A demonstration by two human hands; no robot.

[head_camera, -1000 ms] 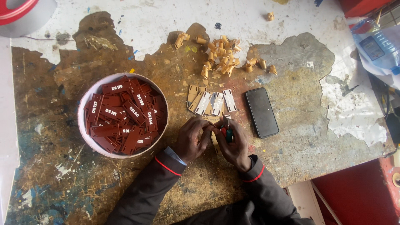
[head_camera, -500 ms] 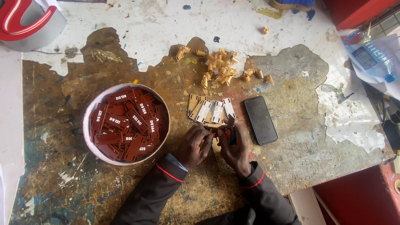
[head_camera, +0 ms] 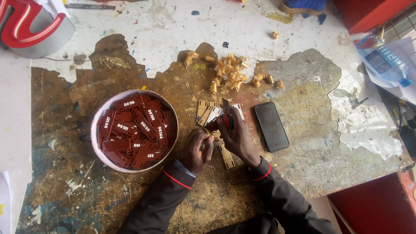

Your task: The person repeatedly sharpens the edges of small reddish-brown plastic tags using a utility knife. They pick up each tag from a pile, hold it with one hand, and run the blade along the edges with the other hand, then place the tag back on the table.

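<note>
My left hand (head_camera: pixel 197 149) pinches one end of a tan rectangular tag (head_camera: pixel 225 156) that lies on the worn table (head_camera: pixel 65 130). My right hand (head_camera: pixel 236 136) grips a small knife with a red and dark handle (head_camera: pixel 228 118), its blade pointing up and away. Just beyond my fingers lie a few more tan and white tags (head_camera: pixel 207 112) in a row. A white bowl (head_camera: pixel 96 130) full of dark red tags with white markings stands to the left of my left hand.
A black phone (head_camera: pixel 271 126) lies face up right of my right hand. Curled tan peelings (head_camera: pixel 229 73) are heaped farther back. A plastic water bottle (head_camera: pixel 381 60) lies at the right edge; a grey and red shape (head_camera: pixel 30 30) sits at the top left.
The view has shifted so the table sits lower in frame. My hands stay together over the tags, and the knife in my right hand now points more upward.
</note>
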